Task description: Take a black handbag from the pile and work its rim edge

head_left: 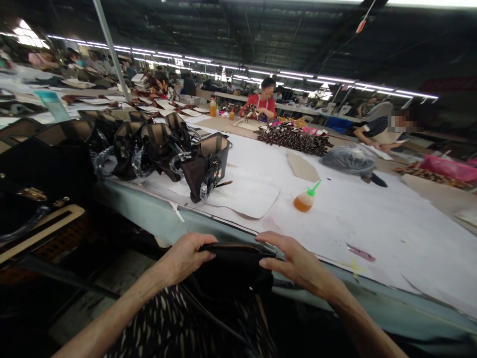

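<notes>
A soft black leather-like bag [233,266] is held low at the near edge, above the lap, just short of the long white-covered worktable [372,223]. It is gripped at both ends of its top rim — the left hand [186,256] curled over the left end, the right hand [298,261] laid over the right. It looks light, limp and likely to sag; the stiffer rim seems the better hold. Farther off, an orange glue bottle with a green nozzle [306,199] is seen.

Bags [160,149] left on table [372,219], bottle [305,199] right.
</notes>
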Motion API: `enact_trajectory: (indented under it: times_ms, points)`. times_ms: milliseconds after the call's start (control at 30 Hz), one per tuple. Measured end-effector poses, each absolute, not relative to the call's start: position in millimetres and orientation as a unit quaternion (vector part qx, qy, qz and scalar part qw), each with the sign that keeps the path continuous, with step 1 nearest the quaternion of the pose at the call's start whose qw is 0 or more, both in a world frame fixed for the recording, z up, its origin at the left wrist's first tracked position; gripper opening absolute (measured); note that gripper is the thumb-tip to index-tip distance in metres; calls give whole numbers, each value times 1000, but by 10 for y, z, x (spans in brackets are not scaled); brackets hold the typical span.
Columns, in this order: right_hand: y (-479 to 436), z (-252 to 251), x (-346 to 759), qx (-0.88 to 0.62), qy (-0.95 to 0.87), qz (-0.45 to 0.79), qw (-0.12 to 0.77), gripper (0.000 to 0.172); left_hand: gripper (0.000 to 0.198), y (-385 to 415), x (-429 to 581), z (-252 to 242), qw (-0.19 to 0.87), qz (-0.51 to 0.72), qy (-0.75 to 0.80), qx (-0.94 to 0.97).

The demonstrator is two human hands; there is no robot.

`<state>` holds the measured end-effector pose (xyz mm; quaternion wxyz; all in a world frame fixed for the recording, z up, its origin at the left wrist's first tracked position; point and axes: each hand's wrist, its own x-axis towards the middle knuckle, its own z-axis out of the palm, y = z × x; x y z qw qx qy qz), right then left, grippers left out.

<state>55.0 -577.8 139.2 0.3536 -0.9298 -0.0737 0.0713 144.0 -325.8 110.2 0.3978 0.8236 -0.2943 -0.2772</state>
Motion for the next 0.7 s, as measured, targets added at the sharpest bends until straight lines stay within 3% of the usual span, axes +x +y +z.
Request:
enact_trajectory:
  times_ms: [200, 467, 700]
  points:
    - [-5579, 1415, 572, -950, -57, 52, 303, 7, 14, -3250, 1419, 1113, 397, -275, -296, 824]
    - [-5603, 1329, 602, -943, -88, 27, 318, 18, 14, -3230, 1455, 1099, 388, -275, -299, 827]
    - [-5617, 1316, 617, -937, -124, 20, 324, 20, 13, -3291, 1486, 1273, 294, -241, -355, 854]
